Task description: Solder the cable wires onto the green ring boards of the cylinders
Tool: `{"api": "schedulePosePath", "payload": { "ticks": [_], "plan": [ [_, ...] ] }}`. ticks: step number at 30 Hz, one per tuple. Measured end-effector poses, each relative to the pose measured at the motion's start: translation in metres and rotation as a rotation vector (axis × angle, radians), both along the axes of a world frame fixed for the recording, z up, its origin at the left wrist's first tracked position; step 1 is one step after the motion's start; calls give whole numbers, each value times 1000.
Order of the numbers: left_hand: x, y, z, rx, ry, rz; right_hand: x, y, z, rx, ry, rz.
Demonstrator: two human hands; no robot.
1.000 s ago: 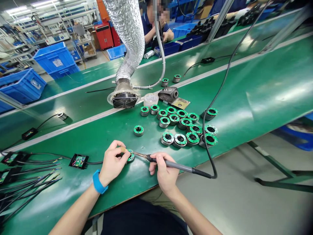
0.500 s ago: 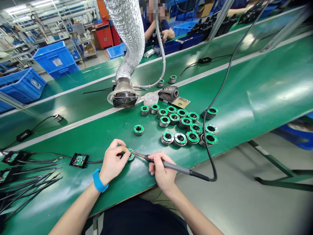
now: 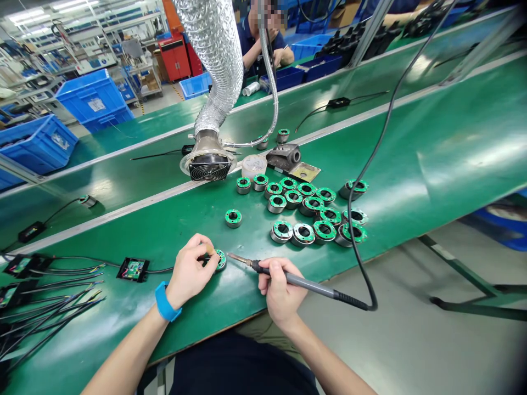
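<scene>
My left hand (image 3: 194, 271), a blue band at its wrist, pinches at a ring-shaped part (image 3: 222, 260) with a green board on top. Its fingertips cover the ring's left side, and whether they grip a wire end there is too small to tell. A black cable runs from behind this hand to a small open box with a circuit board (image 3: 135, 269). My right hand (image 3: 282, 288) is closed around a soldering iron (image 3: 307, 282), whose tip points left and is a short gap away from the ring. One more ring part (image 3: 233, 218) stands just above.
Several ring parts (image 3: 303, 235) stand right of centre, by an iron stand (image 3: 284, 157). An extraction hose (image 3: 218, 60) hangs above. The iron's cord loops at right. Wired boxes (image 3: 24, 265) lie left; a person (image 3: 263, 44) sits across.
My right hand has moved right with the soldering iron, and the tip has come away from the ring. Parts on the far strip have shifted left. My left hand has hardly moved.
</scene>
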State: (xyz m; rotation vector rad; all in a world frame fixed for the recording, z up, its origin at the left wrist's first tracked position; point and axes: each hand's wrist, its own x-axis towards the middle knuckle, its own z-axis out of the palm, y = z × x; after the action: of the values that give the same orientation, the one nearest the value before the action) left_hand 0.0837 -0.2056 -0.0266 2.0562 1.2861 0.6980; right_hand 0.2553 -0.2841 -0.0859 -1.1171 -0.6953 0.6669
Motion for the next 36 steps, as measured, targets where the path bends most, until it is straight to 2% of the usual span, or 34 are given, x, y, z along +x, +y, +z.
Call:
{"api": "schedulePosePath", "payload": {
  "ticks": [6, 13, 20, 24, 32, 36],
  "plan": [
    [-2, -3, -1, 14, -32, -13, 0, -1, -2, 13, -1, -12],
    [-2, -17, -2, 27, -30, 31, 2, -4, -3, 29, -70, 57],
    [0, -11, 0, -52, -30, 12, 4, -3, -3, 24, -155, 135],
    [1, -9, 1, -73, -54, 19, 4, -1, -3, 4, -166, 134],
    [3, -9, -2, -82, -90, 43, 3, -2, -6, 19, -81, 161],
    [3, -7, -1, -73, -82, 30, 3, -2, -4, 28, 21, 78]
  ]
}}
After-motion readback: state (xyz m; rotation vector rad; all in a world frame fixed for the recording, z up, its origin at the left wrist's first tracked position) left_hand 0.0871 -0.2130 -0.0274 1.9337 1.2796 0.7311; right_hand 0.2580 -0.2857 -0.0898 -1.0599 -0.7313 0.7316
